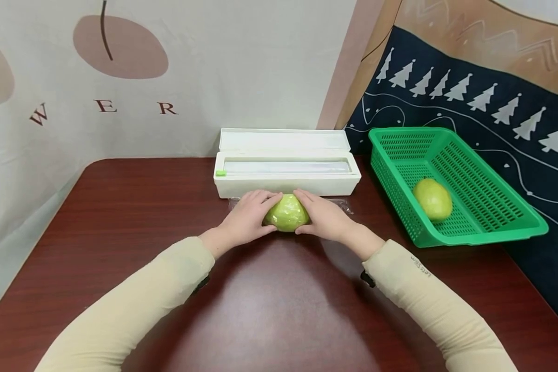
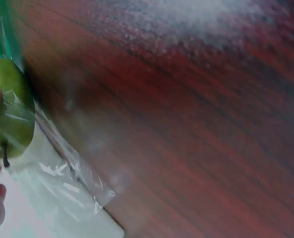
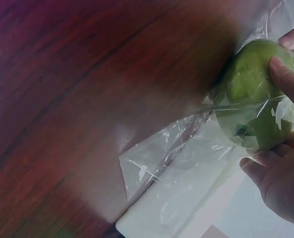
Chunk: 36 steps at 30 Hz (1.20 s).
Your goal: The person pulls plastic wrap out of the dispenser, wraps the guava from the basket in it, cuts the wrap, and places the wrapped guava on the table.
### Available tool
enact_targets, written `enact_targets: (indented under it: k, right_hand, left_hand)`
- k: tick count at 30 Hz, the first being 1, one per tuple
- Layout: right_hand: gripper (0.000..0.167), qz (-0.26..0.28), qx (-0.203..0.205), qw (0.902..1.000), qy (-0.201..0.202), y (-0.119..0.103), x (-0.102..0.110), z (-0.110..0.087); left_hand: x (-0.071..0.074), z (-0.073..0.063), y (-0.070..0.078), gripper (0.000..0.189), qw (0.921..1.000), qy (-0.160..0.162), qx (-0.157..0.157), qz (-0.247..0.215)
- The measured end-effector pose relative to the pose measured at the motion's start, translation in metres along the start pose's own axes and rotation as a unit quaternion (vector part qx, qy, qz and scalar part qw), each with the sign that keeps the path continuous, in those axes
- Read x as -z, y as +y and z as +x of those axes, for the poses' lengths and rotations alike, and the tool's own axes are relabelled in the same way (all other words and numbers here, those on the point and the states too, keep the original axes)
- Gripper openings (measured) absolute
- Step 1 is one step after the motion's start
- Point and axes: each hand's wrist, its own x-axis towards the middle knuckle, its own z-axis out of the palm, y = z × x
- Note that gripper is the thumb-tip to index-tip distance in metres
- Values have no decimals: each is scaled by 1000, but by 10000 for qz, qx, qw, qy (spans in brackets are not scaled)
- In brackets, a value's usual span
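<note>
A green pear (image 1: 287,213) with clear plastic film over it is held between both hands, just in front of a white cling film dispenser (image 1: 285,186). My left hand (image 1: 246,217) grips its left side, thumb toward me and fingers on the far side. On the opposite side my right hand (image 1: 326,218) holds it the same way. In the right wrist view, loose cling film (image 3: 151,171) trails off one end of the pear (image 3: 253,74). More film (image 2: 72,178) sticks out past the stem end in the left wrist view.
The dispenser's lid (image 1: 283,139) stands raised at the back, with a green slider (image 1: 220,173) at its left. To the right, a green plastic basket (image 1: 488,240) holds another pear (image 1: 432,200). Cloth backdrops (image 1: 260,62) hang behind the dark red wooden table (image 1: 279,315).
</note>
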Motion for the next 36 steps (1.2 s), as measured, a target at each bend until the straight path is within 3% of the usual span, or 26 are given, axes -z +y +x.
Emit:
enact_targets:
  k: [3, 5, 8, 9, 11, 12, 13, 15, 17, 19, 25, 29, 33, 36]
  right_hand:
    - [86, 26, -131, 9999, -19, 1, 1, 1]
    - [86, 23, -247, 9997, -35, 1, 1, 1]
    - [86, -10, -367, 9993, -54, 2, 2, 0]
    - [86, -19, -372, 9993, -54, 1, 2, 0]
    - [85, -41, -361, 9993, -43, 1, 2, 0]
    - [85, -71, -346, 9994, -25, 1, 3, 0]
    - [85, -85, -348, 9994, -11, 0, 3, 0]
    - [84, -100, -374, 9992, 12, 0, 4, -1]
    - [83, -113, -398, 9991, 29, -1, 4, -1]
    - [83, -105, -411, 9991, 27, -1, 4, -1]
    - [84, -113, -346, 9993, 43, -2, 3, 0]
    - [84, -123, -358, 9993, 31, -3, 3, 0]
    - [84, -134, -364, 9992, 34, -3, 3, -1]
    - [85, -104, -390, 9992, 24, -3, 4, -1]
  left_hand:
    - [13, 0, -8, 65, 9939, -102, 635, -893]
    - [25, -2, -17, 55, 9796, 11, 1313, -1521]
    - [42, -9, -33, 40, 9623, 106, 2194, -1603]
    - [47, -13, -38, 42, 9569, -72, 2448, -1562]
    - [54, -20, -46, 53, 9425, -781, 2789, -1669]
    - [56, -22, -49, 59, 9325, -1261, 2887, -1767]
    - [57, -25, -51, 66, 9172, -1743, 2975, -1994]
    - [57, -28, -53, 77, 8783, -2582, 3107, -2557]
    - [55, -29, -52, 83, 8468, -3074, 3138, -3000]
    - [51, -28, -49, 87, 8317, -3248, 3102, -3263]
    - [46, -24, -46, 93, 8150, -3115, 3098, -3779]
    - [44, -22, -47, 88, 8098, -2823, 2965, -4203]
    - [39, -19, -42, 80, 8197, -2436, 2700, -4426]
    - [34, -15, -35, 69, 8432, -2039, 2346, -4386]
